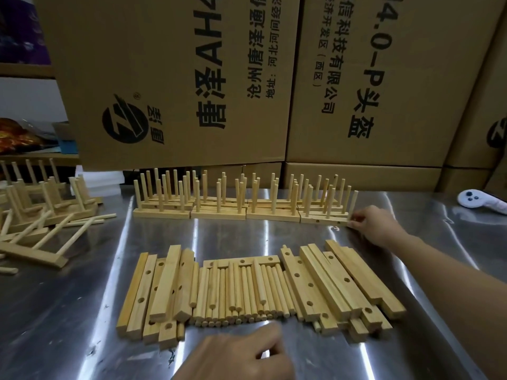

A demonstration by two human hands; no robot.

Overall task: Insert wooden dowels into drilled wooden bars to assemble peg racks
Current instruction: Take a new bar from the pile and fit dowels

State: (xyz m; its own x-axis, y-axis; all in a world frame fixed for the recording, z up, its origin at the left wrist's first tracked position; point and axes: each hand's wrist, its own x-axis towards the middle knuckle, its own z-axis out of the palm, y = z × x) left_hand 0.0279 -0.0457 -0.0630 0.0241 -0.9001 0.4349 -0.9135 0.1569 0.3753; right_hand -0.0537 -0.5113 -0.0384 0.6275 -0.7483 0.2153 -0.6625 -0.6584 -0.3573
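**Wooden sticks and bars on a shiny table**

The loose dowels (241, 292) are thin, round, pale wooden sticks. They lie side by side in a flat heap in the middle of the metal table (82, 311). Flat bars with round holes lie on both sides of them, the left bars (153, 292) in one bunch and the right bars (337, 281) in another. A few more bars lie under the sticks.

Behind the heap stands a row of finished racks (219, 207), with their sticks pointing up. The end rack (325, 221) is at the right end of the row. The right hand (370, 223) holds it at its right tip, with the fingers curled on the end of its bar.

The left hand (238, 355) is low and near, just in front of the stick heap. It looks blurry. One finger reaches out toward the ends of the sticks, and the hand holds nothing. It is hard to tell if the finger touches them.

More racks (41, 215) lie in a messy pile on the left. Big cardboard boxes (178, 78) stand behind the table. A white controller (477, 200) lies far to the right.
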